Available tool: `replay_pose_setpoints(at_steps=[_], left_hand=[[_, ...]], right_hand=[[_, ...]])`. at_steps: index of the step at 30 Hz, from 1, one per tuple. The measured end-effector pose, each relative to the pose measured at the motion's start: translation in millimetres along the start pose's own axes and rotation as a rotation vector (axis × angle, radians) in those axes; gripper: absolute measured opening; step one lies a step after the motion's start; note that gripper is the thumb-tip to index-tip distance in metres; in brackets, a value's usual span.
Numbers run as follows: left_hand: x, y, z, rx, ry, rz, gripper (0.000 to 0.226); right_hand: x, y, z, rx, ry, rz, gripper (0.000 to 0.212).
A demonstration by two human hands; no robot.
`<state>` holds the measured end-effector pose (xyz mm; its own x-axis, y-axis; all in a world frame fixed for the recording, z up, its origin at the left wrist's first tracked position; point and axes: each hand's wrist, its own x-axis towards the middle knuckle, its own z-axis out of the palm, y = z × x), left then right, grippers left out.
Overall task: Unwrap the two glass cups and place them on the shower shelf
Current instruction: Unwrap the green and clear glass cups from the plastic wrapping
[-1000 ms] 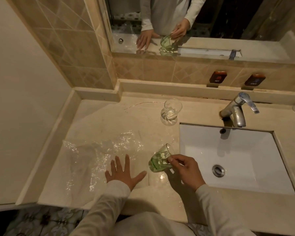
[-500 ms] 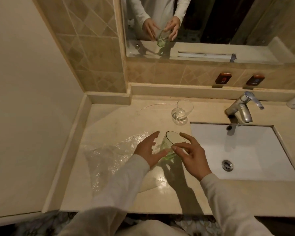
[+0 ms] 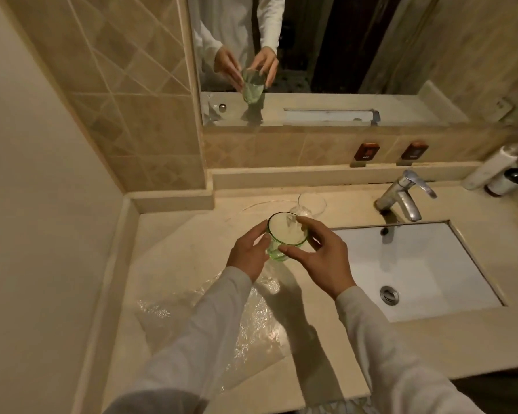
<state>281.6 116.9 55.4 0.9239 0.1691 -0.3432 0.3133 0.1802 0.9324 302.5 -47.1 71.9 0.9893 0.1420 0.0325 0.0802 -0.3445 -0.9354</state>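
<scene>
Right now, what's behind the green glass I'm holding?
The clear glass stands on the counter behind the green glass. Its near side is covered by the green rim and your right hand.

Green glass cup (image 3: 277, 248), white sink (image 3: 431, 264) (beige counter (image 3: 174, 234), diamond-patterned tiles (image 3: 126, 94)).

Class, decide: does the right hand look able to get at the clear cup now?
Probably not yet: the right hand and left hand both hold the green cup, directly in front of the clear cup.
</scene>
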Motion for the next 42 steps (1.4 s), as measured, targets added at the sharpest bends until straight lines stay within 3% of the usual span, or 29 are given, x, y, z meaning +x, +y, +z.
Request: replay_pose_setpoints(at_steps=[3, 12, 22, 33, 39, 42], left_hand=[[21, 7, -1, 0.037, 0.023, -0.005, 0.034], [83, 9, 15, 0.052, 0.034, -0.146, 0.051], [138, -8, 32, 0.043, 0.133, -0.282, 0.063], [160, -32, 33, 0.007, 0.138, -0.264, 0.052], [159, -45, 28, 0.174, 0.098, -0.219, 0.059], [136, -57, -7, 0.564, 0.055, -0.190, 0.060]], right_hand=[[26, 6, 3, -0.023, -0.033, 0.003, 0.080], [110, 39, 5, -0.346, -0.174, -0.033, 0.102], [172, 80, 9, -0.748, -0.229, -0.197, 0.110], [185, 96, 7, -0.837, -0.288, -0.190, 0.105], [182, 102, 9, -0.873, -0.293, -0.150, 0.101], [170, 99, 9, -0.867, -0.274, -0.147, 0.104]])
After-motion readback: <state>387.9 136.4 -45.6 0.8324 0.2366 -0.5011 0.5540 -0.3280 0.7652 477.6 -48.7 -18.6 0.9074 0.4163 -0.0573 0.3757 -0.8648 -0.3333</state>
